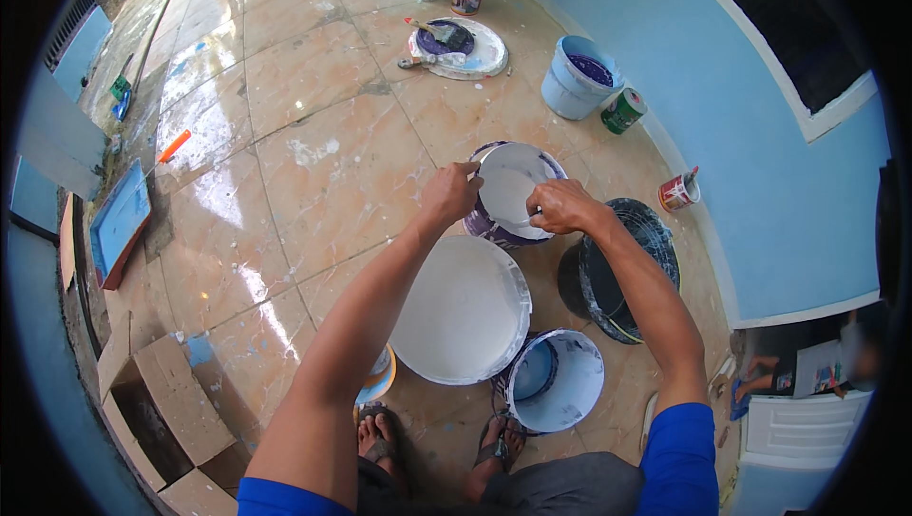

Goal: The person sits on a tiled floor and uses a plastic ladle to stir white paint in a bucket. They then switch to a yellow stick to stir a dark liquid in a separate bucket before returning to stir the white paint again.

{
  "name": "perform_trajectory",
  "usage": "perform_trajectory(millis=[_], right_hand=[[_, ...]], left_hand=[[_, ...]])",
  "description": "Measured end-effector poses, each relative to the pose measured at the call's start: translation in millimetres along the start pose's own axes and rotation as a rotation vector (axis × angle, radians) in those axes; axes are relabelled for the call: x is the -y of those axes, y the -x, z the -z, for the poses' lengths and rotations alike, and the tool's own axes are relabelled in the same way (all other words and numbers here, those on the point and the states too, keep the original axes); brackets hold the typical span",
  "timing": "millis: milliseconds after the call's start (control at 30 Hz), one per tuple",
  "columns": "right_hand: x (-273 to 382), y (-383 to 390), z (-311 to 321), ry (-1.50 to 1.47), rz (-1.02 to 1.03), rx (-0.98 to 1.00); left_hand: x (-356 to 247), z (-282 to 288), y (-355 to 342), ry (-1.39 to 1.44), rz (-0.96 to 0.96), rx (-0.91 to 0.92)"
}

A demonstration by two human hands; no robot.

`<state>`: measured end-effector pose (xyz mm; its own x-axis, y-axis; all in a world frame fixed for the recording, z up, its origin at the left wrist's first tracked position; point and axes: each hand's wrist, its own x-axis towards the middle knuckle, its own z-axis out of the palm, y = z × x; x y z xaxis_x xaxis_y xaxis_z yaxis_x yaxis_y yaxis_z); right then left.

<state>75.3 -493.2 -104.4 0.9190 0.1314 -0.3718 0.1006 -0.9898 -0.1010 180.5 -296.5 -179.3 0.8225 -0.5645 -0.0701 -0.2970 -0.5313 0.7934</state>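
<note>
A purple bucket (486,229) with white paint inside stands before me. My left hand (450,195) is closed at its left rim. Over the right side of that bucket, my right hand (562,205) is closed with curled fingers; a small pale bit shows beneath them, and what it grips is hidden. Nearer to me is a wide white tub (461,312), its inside pale white. A black bucket (617,302) with white smears sits under my right forearm. Close to my feet stands a paint-stained white bucket (573,388) with a bluish bottom.
Paint cans (623,111) and a light blue bucket (570,88) line the blue wall. Brushes rest on a round white lid (484,52) farther off. On the left are a paint tray (122,217) and an open cardboard box (180,402). Another person (807,369) is at the right edge.
</note>
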Motion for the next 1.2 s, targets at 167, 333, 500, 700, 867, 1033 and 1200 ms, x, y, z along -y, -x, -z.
perform_trajectory(millis=[167,333,500,700,867,1033,1200], right_hand=[[-4,0,-6,0.198,-0.039,-0.107],[-10,-10,-17,0.301,0.011,-0.302],[-16,-12,-33,0.371,0.025,-0.43],[3,-4,-19,0.222,0.008,-0.136],[-5,0,-11,-0.14,-0.011,-0.069],[-19,4,-9,-0.509,-0.045,-0.144],[-17,7,2,-0.395,-0.128,-0.342]], left_hand=[[4,-2,-3,-0.01,-0.009,-0.011],[4,-2,-3,-0.026,-0.004,-0.002],[1,-1,-2,-0.026,-0.023,-0.017],[6,-2,-5,0.024,0.031,0.023],[8,-4,-6,0.01,-0.023,-0.008],[4,-3,-5,0.012,-0.008,-0.011],[6,-2,-2,0.004,-0.029,-0.005]])
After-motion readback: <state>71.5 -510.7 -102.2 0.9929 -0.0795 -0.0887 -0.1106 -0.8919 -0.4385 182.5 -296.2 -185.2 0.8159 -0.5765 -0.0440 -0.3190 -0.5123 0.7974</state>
